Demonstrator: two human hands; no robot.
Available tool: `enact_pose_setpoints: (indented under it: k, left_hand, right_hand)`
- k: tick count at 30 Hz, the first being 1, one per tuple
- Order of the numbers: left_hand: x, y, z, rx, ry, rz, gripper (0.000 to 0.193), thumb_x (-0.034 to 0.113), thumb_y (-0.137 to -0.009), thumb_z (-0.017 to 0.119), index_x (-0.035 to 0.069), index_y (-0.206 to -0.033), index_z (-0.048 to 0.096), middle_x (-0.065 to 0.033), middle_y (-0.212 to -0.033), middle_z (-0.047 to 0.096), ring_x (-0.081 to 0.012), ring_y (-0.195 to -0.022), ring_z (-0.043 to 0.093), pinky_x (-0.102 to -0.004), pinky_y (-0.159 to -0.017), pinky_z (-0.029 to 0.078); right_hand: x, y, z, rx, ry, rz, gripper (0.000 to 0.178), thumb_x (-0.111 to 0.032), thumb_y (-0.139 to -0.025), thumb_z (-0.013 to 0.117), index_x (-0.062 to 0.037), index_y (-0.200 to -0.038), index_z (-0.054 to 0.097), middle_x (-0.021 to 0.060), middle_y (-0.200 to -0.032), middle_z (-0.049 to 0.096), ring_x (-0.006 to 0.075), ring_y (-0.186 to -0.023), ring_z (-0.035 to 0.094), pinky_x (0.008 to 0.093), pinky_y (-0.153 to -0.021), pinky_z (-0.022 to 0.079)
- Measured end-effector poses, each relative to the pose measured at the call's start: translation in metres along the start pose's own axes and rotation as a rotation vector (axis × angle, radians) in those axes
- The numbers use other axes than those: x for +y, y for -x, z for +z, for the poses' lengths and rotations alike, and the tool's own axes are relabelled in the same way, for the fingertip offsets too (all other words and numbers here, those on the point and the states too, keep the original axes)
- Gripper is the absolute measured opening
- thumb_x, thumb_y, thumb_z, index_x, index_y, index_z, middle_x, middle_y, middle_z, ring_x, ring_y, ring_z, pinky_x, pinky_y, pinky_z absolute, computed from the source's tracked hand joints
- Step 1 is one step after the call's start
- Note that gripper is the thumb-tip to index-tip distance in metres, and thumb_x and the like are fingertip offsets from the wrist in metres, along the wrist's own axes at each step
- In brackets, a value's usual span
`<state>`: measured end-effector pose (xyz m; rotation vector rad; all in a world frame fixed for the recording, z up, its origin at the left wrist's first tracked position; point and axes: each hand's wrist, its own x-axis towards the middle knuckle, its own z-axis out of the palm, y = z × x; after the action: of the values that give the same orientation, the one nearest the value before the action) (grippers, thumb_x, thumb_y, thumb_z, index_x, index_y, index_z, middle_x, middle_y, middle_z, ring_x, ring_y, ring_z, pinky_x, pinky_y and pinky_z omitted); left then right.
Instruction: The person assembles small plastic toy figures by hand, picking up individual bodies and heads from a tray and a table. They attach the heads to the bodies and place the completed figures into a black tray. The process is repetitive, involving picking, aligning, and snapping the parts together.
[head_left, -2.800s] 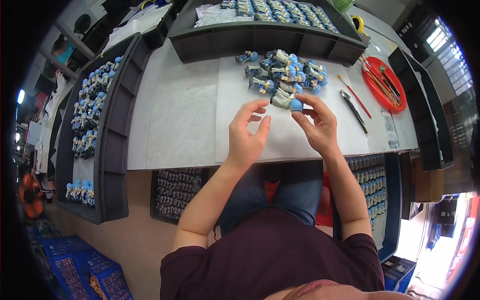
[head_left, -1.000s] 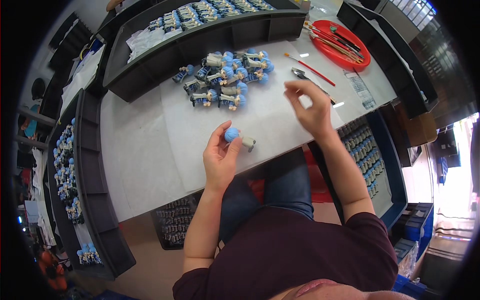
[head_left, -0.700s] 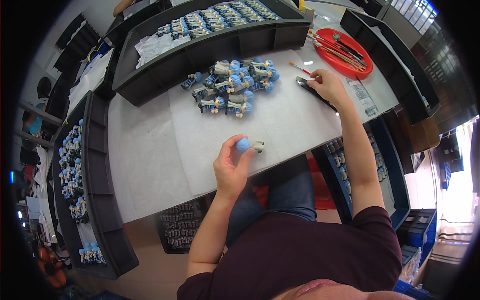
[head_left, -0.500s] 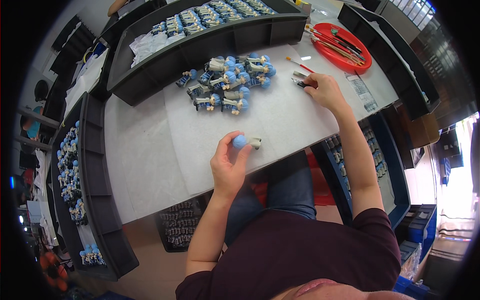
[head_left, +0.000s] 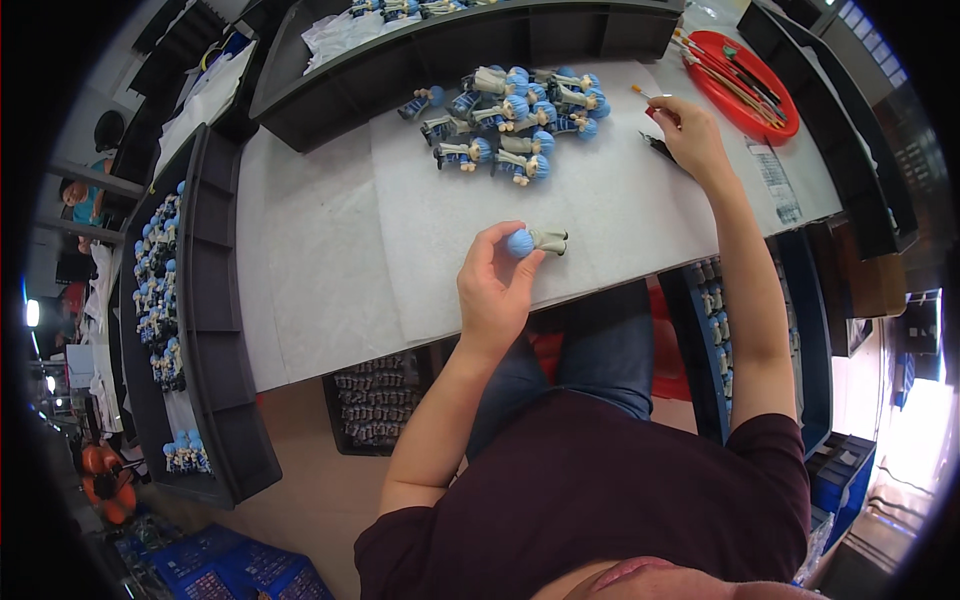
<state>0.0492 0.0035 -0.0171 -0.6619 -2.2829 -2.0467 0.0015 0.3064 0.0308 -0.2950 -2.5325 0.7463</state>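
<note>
A small figurine [head_left: 546, 240] with blue hair and a pale body lies on its side between the thumb and fingers of my left hand [head_left: 495, 285], near the table's front edge. My right hand [head_left: 688, 138] is farther off to the right, its fingertips closed on a thin red-handled paintbrush [head_left: 643, 93] whose tip points to the far left. Just below those fingers a dark, slim tool with a metal tip [head_left: 657, 145] rests on the table. Several blue-haired figurines [head_left: 515, 118] lie in a loose pile beyond my left hand.
A red oval tray [head_left: 790, 122] with brushes and tools stands at the far right. A dark crate [head_left: 400, 105] lines the back; another crate [head_left: 215, 300] with figurines flanks the left. White sheeting [head_left: 310, 260] covers the table. A blue crate [head_left: 815, 370] of figurines sits below right.
My right hand has left the dark tool and taken hold of the red paintbrush. The figurine in my left hand has turned a little. The whole view has shifted.
</note>
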Motion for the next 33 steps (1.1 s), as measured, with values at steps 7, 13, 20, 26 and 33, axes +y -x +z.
enact_pose_setpoints:
  k: [7,13,20,26,33]
  left_hand:
    - [0.0,0.002,0.006,0.035,0.054,0.066,0.034,-0.002,-0.075,0.072,0.001,-0.099,0.048,-0.015,-0.11,0.057,-0.0176,-0.098,0.058,-0.0298,-0.085,0.048]
    - [0.013,0.001,0.009,0.068,-0.046,-0.008,0.035,0.003,-0.073,0.074,0.0,-0.101,0.052,-0.0127,-0.1,0.062,-0.0157,-0.088,0.061,-0.0278,-0.078,0.05]
    - [0.019,-0.006,0.008,0.079,-0.187,0.021,0.024,0.007,-0.078,0.07,-0.004,-0.097,0.061,-0.0062,-0.083,0.062,-0.0091,-0.075,0.058,-0.022,-0.066,0.048]
    - [0.016,-0.004,0.007,0.109,-0.012,-0.182,0.019,0.007,-0.079,0.068,-0.004,-0.093,0.062,-0.0007,-0.074,0.059,-0.0033,-0.063,0.052,-0.018,-0.056,0.044]
    - [0.012,-0.007,0.007,0.143,-0.078,-0.102,0.016,0.009,-0.077,0.069,-0.003,-0.084,0.062,-0.0085,-0.064,0.059,-0.0088,-0.055,0.054,-0.0241,-0.051,0.045]
  right_hand:
    - [-0.062,0.087,0.013,-0.277,-0.581,0.043,0.016,-0.003,-0.084,0.059,-0.0017,-0.098,0.066,0.0064,-0.092,0.063,0.0116,-0.082,0.06,0.0228,-0.068,0.047]
    - [-0.075,0.112,0.026,-0.263,-0.707,0.123,0.018,-0.004,-0.08,0.066,-0.0014,-0.098,0.067,0.0063,-0.091,0.063,0.0103,-0.081,0.059,0.0232,-0.068,0.047]
    - [-0.085,0.118,0.037,-0.085,-0.779,0.172,0.021,-0.001,-0.078,0.068,-0.0024,-0.099,0.067,0.0044,-0.083,0.063,0.01,-0.077,0.059,0.0238,-0.071,0.048]
    - [-0.094,0.12,0.049,-0.095,-0.84,0.174,0.022,0.001,-0.077,0.067,-0.0009,-0.098,0.066,0.0034,-0.079,0.063,0.0096,-0.074,0.059,0.0235,-0.07,0.048]
    - [-0.117,0.117,0.055,-0.059,-0.659,0.074,0.016,0.002,-0.074,0.068,-0.0001,-0.089,0.063,0.0068,-0.078,0.063,0.0127,-0.068,0.06,0.0252,-0.061,0.047]
